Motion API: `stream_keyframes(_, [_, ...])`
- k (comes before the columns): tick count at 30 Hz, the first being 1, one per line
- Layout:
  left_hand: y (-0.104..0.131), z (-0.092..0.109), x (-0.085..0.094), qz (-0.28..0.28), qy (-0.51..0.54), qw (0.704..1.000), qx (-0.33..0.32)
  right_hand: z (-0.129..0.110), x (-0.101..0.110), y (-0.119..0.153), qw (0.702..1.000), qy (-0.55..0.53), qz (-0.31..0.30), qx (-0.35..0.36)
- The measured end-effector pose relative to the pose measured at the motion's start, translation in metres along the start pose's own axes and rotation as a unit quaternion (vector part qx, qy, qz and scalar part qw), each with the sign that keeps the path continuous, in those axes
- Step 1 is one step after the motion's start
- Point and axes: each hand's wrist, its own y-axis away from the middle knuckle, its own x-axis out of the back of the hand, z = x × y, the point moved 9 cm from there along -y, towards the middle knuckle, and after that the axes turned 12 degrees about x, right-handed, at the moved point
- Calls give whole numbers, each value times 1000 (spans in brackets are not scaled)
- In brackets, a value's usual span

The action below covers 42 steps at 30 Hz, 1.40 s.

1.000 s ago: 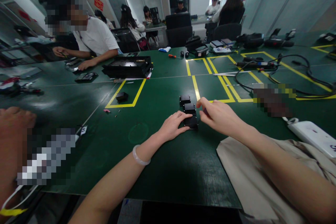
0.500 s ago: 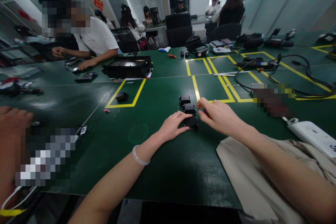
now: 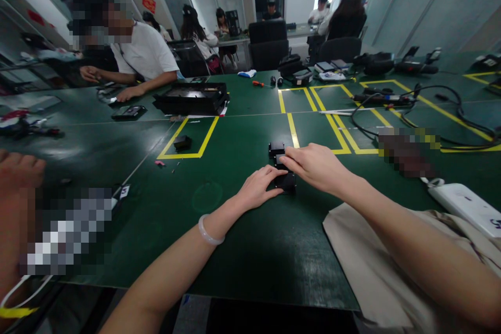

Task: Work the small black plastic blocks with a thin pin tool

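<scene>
Several small black box-shaped parts stand in a short row on the green table: a near one, a middle one and a far one. My left hand steadies the near black box, with thumb and index finger on either side of it. Over the middle box, my right hand is closed, fingers curled and fingertips pinched. What those fingertips hold, if anything, is hidden. A pale bangle circles my left wrist.
A separate black block lies inside yellow tape at left. Farther back are a black tray, an orange screwdriver and cables. Beige cloth and a white power strip lie right. A co-worker sits across; another person's hand is left.
My right hand has moved left, from beside the row of black boxes to over the middle one. My left hand has stayed at the near box.
</scene>
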Motion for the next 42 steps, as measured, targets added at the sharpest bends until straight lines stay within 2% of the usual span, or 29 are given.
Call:
stream_keyframes(6, [0, 0, 0, 0, 3, 1000, 0, 5, -9, -3, 999, 4, 17, -42])
stream_keyframes(11, [0, 0, 1, -8, 9, 1000, 6, 13, -13, 6, 998, -31, 34, -33])
stream_keyframes(22, [1, 0, 1, -9, 16, 1000, 6, 23, -13, 17, 988, -101, 115, -12])
stream_keyframes(42, [0, 0, 1, -13, 14, 1000, 8, 23, -14, 19, 987, -107, 121, -3])
